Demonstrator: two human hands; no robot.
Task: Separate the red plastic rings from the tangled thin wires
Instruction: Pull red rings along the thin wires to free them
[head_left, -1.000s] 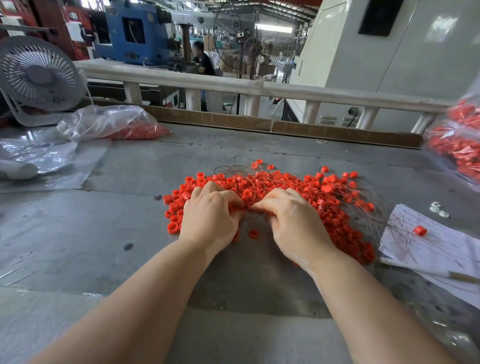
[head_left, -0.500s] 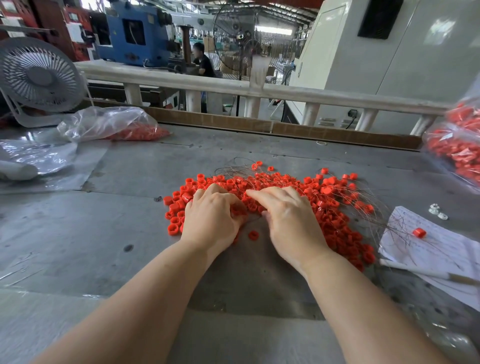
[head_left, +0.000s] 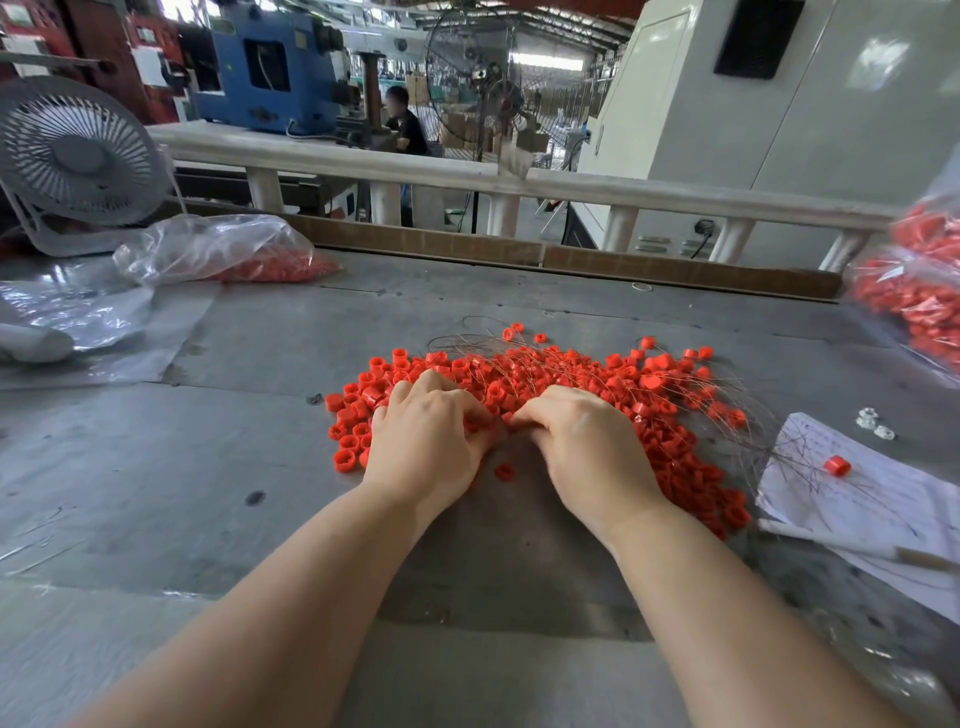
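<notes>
A pile of red plastic rings lies on the grey table, with tangled thin wires threaded over and through it. My left hand and my right hand rest on the near side of the pile, knuckles up and fingers curled down into it. Their thumbs and forefingers meet at one spot in the tangle and pinch there. The fingertips are hidden, so which piece each one holds is unclear. One loose ring lies between my wrists.
At the right lies a written paper sheet with one ring and stray wires on it, small white parts beside it. Plastic bags of rings sit far left and far right. A fan stands far left.
My right hand's fingers, stretched over the pile half a second ago, have curled back toward my left hand. The left hand has barely moved.
</notes>
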